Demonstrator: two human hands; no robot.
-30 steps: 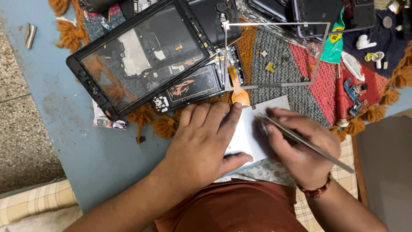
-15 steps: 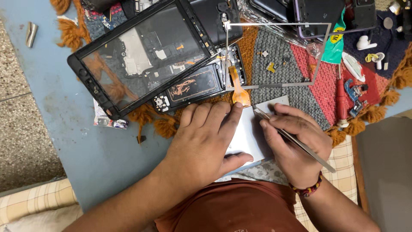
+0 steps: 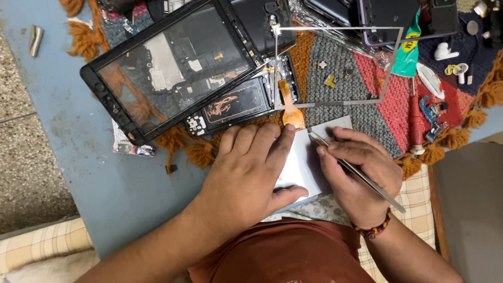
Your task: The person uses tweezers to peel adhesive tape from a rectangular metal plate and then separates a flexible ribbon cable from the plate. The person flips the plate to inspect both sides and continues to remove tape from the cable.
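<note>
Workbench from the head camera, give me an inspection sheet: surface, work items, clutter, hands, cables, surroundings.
Surface: blue tabletop, part covered by a multicoloured knitted mat.
Work items: flat pale grey rectangular panel; thin metal tweezers, tips on the panel.
Clutter: large black tablet frame, black circuit board, thin metal bezel frame, red-handled screwdriver, white earbuds.
Hands: left hand flat, pressing the panel; right hand, grip closed on the tweezers.
Cables: orange flex ribbon near the panel's top edge.
Surroundings: speckled floor, checked cushion.
</note>
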